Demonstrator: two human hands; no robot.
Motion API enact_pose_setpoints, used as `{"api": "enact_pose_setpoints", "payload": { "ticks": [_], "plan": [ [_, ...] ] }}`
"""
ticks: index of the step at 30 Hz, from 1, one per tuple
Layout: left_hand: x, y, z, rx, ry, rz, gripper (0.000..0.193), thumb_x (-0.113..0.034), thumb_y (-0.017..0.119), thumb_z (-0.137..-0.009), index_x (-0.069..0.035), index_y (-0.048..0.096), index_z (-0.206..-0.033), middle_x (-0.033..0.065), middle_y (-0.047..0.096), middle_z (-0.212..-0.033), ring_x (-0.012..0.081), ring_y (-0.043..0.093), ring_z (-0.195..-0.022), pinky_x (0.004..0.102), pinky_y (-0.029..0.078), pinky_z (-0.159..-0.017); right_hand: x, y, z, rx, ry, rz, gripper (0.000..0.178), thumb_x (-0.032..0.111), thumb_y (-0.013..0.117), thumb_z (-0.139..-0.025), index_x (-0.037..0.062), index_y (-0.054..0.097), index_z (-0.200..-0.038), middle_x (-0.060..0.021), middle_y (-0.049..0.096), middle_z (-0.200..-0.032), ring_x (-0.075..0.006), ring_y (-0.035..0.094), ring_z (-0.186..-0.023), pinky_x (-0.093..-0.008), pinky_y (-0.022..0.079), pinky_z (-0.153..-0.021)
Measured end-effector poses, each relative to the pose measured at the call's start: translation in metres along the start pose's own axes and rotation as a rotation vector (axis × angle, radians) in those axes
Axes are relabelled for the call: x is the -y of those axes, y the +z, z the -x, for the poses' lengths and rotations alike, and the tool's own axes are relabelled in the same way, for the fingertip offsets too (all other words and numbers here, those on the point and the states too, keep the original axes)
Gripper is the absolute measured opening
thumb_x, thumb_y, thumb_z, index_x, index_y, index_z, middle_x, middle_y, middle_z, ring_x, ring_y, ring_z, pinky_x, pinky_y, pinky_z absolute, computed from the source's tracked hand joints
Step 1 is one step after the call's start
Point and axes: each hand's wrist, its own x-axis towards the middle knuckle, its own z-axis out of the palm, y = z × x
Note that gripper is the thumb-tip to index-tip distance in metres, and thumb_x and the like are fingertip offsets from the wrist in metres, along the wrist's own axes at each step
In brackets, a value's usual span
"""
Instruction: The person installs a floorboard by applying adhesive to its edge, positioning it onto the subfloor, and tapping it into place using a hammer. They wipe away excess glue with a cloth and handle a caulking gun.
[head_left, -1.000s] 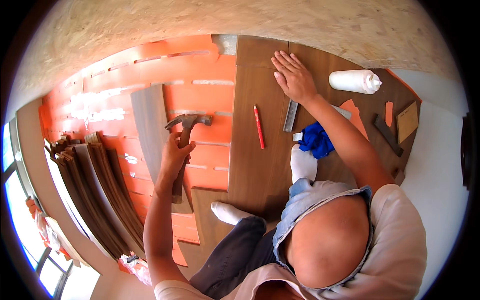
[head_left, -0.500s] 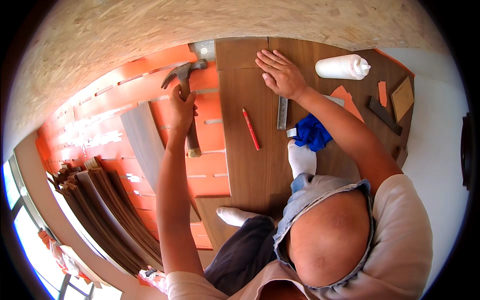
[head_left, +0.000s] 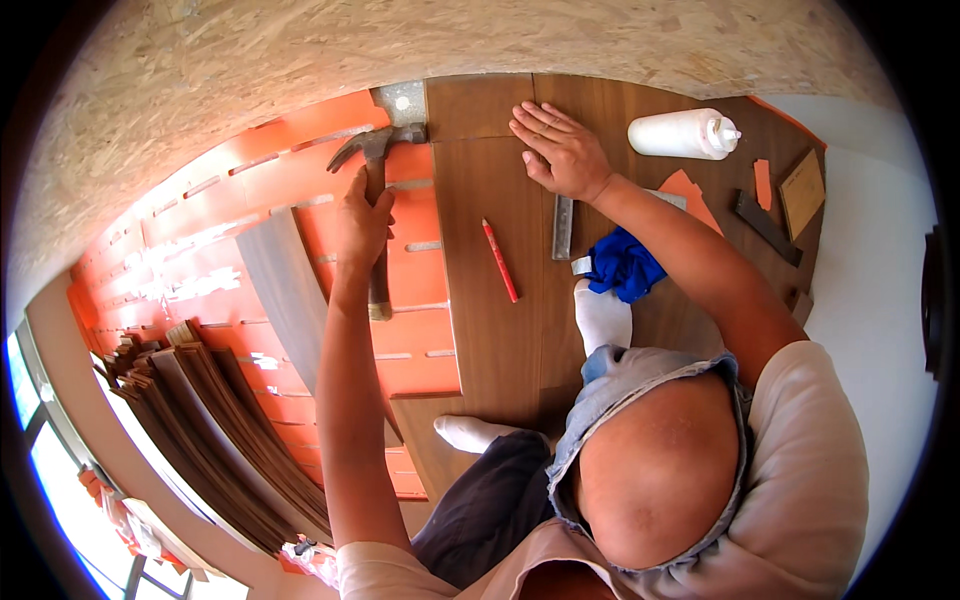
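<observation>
On my feed, the left hand wraps round the hammer, whose head sits just beyond the fingers; my right hand lies flat, fingers extended, on the planks.

Left hand curled in grip; right hand flat, fingers outstretched.

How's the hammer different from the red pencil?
The hammer is gripped in the left hand; the red pencil lies on the brown planks. The hammer has a metal claw head; the red pencil is a slim stick. The hammer is bigger than the red pencil. Both have straight shafts.
</observation>
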Motion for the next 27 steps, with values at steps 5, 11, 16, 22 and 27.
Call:
{"api": "enact_pose_setpoints", "payload": {
  "ticks": [5,11,16,22,27],
  "plan": [
    [0.000,0.002,-0.012,-0.013,-0.034,0.042,0.052,-0.012,0.064,-0.098,0.003,0.051,-0.146,0.0097,0.065,-0.083,0.0145,0.063,-0.060,0.0315,0.055,-0.049,0.000,0.000,0.000,-0.014,-0.001,0.010,0.038,0.020,0.064,-0.093,0.0007,0.073,-0.124,-0.0140,0.068,-0.139,-0.0266,0.061,-0.135,-0.0419,0.044,-0.119],
    [-0.005,0.001,-0.009,-0.044,0.003,0.004,0.031,-0.016,0.066,-0.099,0.003,0.061,-0.123,0.0057,0.060,-0.070,0.0114,0.058,-0.054,0.0303,0.052,-0.048,0.001,-0.002,0.002,-0.021,0.006,0.014,0.038,0.019,0.066,-0.091,0.0012,0.074,-0.123,-0.0137,0.069,-0.137,-0.0262,0.062,-0.133,-0.0416,0.045,-0.118],
    [-0.002,0.004,-0.010,-0.054,0.013,0.006,0.045,-0.014,0.063,-0.099,0.003,0.054,-0.140,0.0075,0.063,-0.079,0.0130,0.061,-0.060,0.0307,0.054,-0.048,0.002,0.001,0.001,-0.030,-0.002,0.008,0.038,0.020,0.067,-0.091,0.0011,0.074,-0.123,-0.0138,0.069,-0.137,-0.0261,0.062,-0.134,-0.0416,0.046,-0.118],
    [-0.011,-0.002,-0.014,-0.004,-0.017,-0.019,0.049,-0.014,0.063,-0.099,0.002,0.052,-0.144,0.0090,0.066,-0.082,0.0146,0.063,-0.061,0.0308,0.055,-0.049,0.001,-0.001,0.002,-0.021,-0.001,0.014,0.038,0.019,0.067,-0.090,0.0007,0.074,-0.123,-0.0139,0.069,-0.137,-0.0261,0.061,-0.134,-0.0417,0.045,-0.118],
    [-0.008,0.009,-0.002,-0.031,0.040,-0.080,0.047,-0.013,0.064,-0.099,0.000,0.054,-0.142,0.0086,0.065,-0.080,0.0143,0.063,-0.059,0.0313,0.055,-0.048,0.003,-0.002,0.003,-0.026,0.005,0.011,0.038,0.019,0.067,-0.090,0.0005,0.074,-0.122,-0.0139,0.069,-0.136,-0.0262,0.062,-0.133,-0.0417,0.046,-0.118]
  ]
}}
